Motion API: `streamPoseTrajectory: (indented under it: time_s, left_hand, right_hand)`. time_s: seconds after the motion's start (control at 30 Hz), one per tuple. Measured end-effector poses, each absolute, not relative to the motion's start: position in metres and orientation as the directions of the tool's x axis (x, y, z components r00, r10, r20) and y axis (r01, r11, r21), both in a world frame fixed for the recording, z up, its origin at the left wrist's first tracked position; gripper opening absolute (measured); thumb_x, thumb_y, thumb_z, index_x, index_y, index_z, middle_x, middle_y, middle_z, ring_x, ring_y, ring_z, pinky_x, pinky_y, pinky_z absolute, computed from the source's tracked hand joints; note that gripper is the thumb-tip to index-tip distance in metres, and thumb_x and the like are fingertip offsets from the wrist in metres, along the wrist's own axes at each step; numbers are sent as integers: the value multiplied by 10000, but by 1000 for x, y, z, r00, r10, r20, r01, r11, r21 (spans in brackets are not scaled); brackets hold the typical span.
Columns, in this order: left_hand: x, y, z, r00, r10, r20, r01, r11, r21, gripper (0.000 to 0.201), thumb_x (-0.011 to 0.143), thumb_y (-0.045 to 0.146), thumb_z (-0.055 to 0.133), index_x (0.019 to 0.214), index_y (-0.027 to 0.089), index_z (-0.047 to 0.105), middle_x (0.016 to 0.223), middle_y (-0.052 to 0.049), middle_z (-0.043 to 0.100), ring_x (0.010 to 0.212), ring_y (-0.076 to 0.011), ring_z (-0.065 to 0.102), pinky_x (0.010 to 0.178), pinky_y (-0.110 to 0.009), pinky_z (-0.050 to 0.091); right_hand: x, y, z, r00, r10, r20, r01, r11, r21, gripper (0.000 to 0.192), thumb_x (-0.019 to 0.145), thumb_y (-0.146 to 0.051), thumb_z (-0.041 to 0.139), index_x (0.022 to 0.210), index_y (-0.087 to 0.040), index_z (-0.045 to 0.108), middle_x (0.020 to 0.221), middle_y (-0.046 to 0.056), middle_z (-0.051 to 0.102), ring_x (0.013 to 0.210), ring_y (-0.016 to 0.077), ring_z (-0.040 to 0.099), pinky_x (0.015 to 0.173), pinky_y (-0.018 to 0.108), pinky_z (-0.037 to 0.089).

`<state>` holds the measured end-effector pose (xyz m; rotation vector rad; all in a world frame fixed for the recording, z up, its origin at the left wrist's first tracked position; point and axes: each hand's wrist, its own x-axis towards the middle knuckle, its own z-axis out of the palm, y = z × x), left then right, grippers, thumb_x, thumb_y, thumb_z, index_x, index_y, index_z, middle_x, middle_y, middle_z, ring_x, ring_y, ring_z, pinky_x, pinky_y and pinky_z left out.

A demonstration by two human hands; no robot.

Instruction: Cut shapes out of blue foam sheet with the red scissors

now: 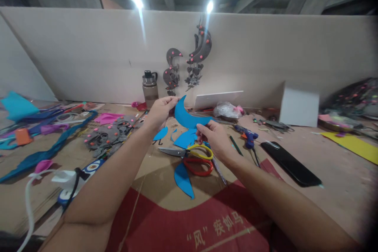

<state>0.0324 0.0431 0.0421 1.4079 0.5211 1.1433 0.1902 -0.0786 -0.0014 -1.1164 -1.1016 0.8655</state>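
Cardboard sheets [325, 173] cover the worktop, with a pale board wall [88, 55] rising behind it and bare rafters overhead. Above the middle of the worktop the person holds up a blue crescent cutout [184, 117], curved like a moon with one tip pointing up. The left hand [161, 109] pinches its upper tip, fingers closed on the edge; the right hand [213, 137] grips the lower end, thumb and fingers pressed together on the sheet. Just under the crescent lie blue offcuts [185, 138], and a larger blue leaf-shaped scrap [183, 180] rests nearer the person. Between them sit two pairs of scissors, the yellow-handled scissors [189, 152] lying across the red-handled scissors [198, 166]. To the right are a blue glue gun [247, 134], a dark pen [235, 145] and a black phone [291, 163] lying flat, with a yellow sheet [352, 145] farther out. To the left lies a grey cutout with pink dots [108, 136] and long blue strips [44, 153]. A water bottle [150, 88] stands at the wall, beside grey moon-shaped hangings [189, 59] fixed to it. A white cable [29, 204] trails at the near left edge.
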Motion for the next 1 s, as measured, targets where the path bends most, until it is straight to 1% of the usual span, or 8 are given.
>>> streamPoseTrajectory:
  time_s: [0.2,0.33,0.43,0.67,0.77,0.87,0.93,1.0]
  left_hand:
    - [31,39,48,450,862,234,-273,-116,955,547,833,663,656,863,120,716,684,-77,703,619,-168,658,602,-264,513]
    - [30,41,43,482,818,312,-233,-223,946,383,716,489,840,796,133,723,669,-27,670,589,-124,603,572,-227,475]
    - [24,50,41,452,833,320,-219,-244,945,280,716,375,845,785,133,724,653,-5,639,551,-95,553,539,-210,442]
    - [-27,98,47,139,941,310,-71,-302,951,85,757,179,749,804,137,691,578,31,588,469,-71,473,473,-183,369]
    - [-50,114,42,86,965,249,134,-259,957,59,746,148,734,752,142,675,571,20,600,469,-82,491,477,-194,376]
    - [-59,120,32,115,981,155,452,-190,872,67,772,169,714,722,158,671,523,24,567,436,-94,469,480,-220,377]
    - [-60,121,24,123,986,115,603,-166,780,70,777,180,711,716,169,678,502,23,554,427,-109,471,495,-240,386]
    - [-61,121,17,130,988,83,679,-150,719,87,732,164,740,673,175,677,479,14,550,439,-138,504,523,-266,406]
  right_hand:
    - [191,-77,-2,292,937,189,8,195,-981,305,713,-430,744,642,-182,581,553,-15,596,435,108,529,422,248,469]
    - [193,-75,-3,291,944,156,-30,172,-985,359,709,-481,740,621,-192,545,551,-12,588,429,111,533,404,244,456]
    - [194,-74,-6,273,952,136,-89,165,-982,384,752,-541,697,672,-190,564,575,-11,595,425,108,528,398,240,445]
    - [187,-71,-25,192,977,93,-39,103,-994,323,779,-495,649,752,-174,622,593,-16,577,451,109,526,412,230,423]
    - [184,-71,-31,118,992,46,98,35,-995,264,829,-434,593,773,-178,629,622,-3,592,482,124,547,440,244,438]
    - [189,-70,-30,21,999,35,389,25,-921,226,900,-367,532,795,-188,623,694,27,653,561,153,598,530,273,477]
    - [195,-70,-24,-48,995,90,652,100,-752,240,944,-345,508,835,-187,651,772,54,698,676,185,646,628,294,487]
    - [203,-71,-17,-114,990,78,851,138,-507,232,957,-335,526,937,-179,696,903,90,736,808,228,675,699,315,476]
